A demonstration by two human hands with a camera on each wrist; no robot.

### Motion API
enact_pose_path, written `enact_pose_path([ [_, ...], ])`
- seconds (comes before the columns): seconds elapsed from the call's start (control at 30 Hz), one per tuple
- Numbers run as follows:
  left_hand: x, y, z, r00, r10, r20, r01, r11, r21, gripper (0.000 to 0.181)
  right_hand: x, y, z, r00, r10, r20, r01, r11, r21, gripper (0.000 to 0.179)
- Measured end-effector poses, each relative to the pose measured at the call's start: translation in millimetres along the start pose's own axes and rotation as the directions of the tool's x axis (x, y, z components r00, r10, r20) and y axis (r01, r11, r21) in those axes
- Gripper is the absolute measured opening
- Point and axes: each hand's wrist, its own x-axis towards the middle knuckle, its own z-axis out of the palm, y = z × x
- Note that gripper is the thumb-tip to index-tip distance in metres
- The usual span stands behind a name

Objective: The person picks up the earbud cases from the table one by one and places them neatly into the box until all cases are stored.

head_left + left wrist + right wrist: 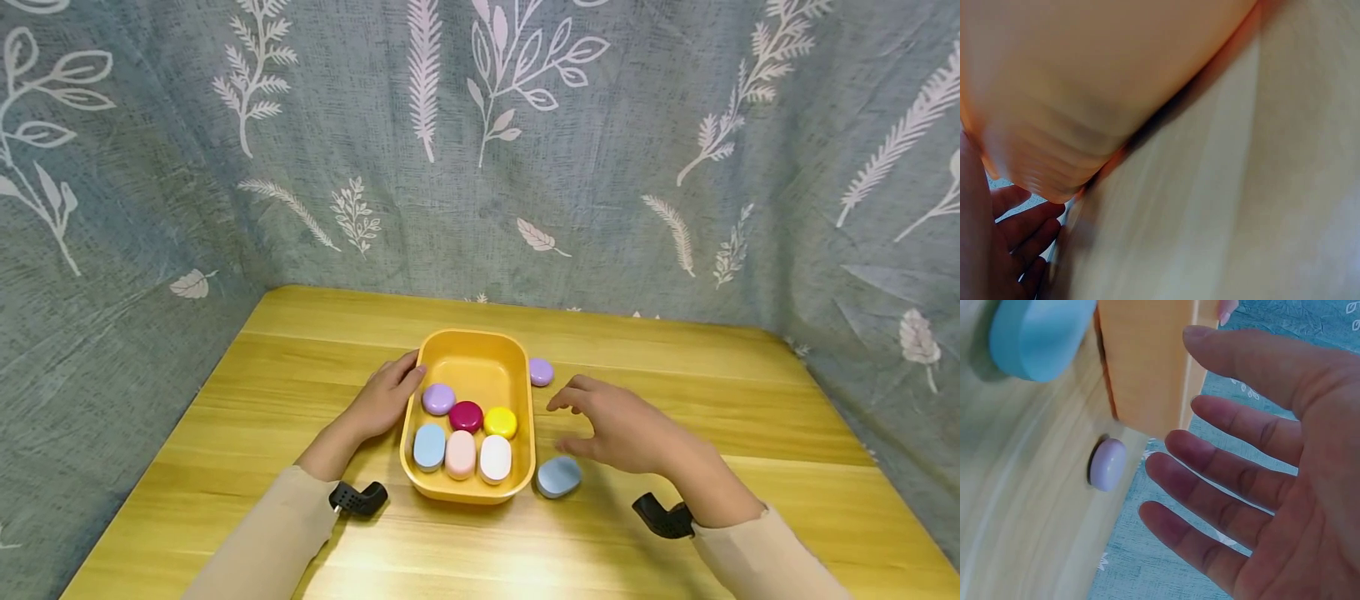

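Observation:
A yellow bin point(471, 344) stands on the table. My left hand point(384, 396) grips its left side, the thumb over the rim and the other fingers along the outer wall. Inside, toward the near end, lie smooth rounded pieces: purple point(438, 399), dark magenta point(467, 416) and yellow point(500, 423), with longer light blue point(430, 447), pink point(461, 455) and white point(496, 459) ones in front. My right hand point(618, 425) hovers right of the bin, fingers spread and holding nothing. Below it lies a blue oval piece point(558, 477); a small purple piece point(542, 372) sits farther back, close to the bin's wall.
The wooden table point(337, 325) runs back to a grey-blue curtain point(450, 208) with white leaf prints, which also hangs at both sides. A black wrist camera point(663, 515) sits on the right wrist, another point(358, 498) on the left.

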Motion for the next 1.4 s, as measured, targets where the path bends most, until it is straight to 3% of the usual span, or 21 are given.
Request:
enact_pose_path([
  [0.37,1.9,-2.7,0.9,1.000,0.015,-0.003,-0.015,1.000,-0.001,0.061,-9.2,1,17,0.997,-0.026,0.073,0.019,0.995,0.095,0.039],
  [0.6,1.3,-2.2,0.2,1.000,0.012,0.011,-0.011,1.000,-0.020,0.060,-10.1,-1,25,0.992,-0.072,0.101,0.064,0.995,0.077,0.042],
  [0.8,2.0,-2.4,-0.3,1.000,0.007,0.018,-0.007,1.000,-0.019,0.063,-9.6,0,29,0.990,-0.072,0.125,0.057,0.992,0.116,0.042],
  [1.17,3.1,-1.9,-0.9,1.000,0.008,0.015,-0.008,1.000,-0.014,0.066,-11.3,2,38,0.986,-0.103,0.129,0.086,0.988,0.131,0.037],
  [1.4,4.4,-5.1,0.4,1.000,0.012,-0.004,-0.012,1.000,-0.006,0.058,-11.0,2,43,0.986,-0.106,0.126,0.090,0.988,0.129,0.037],
])
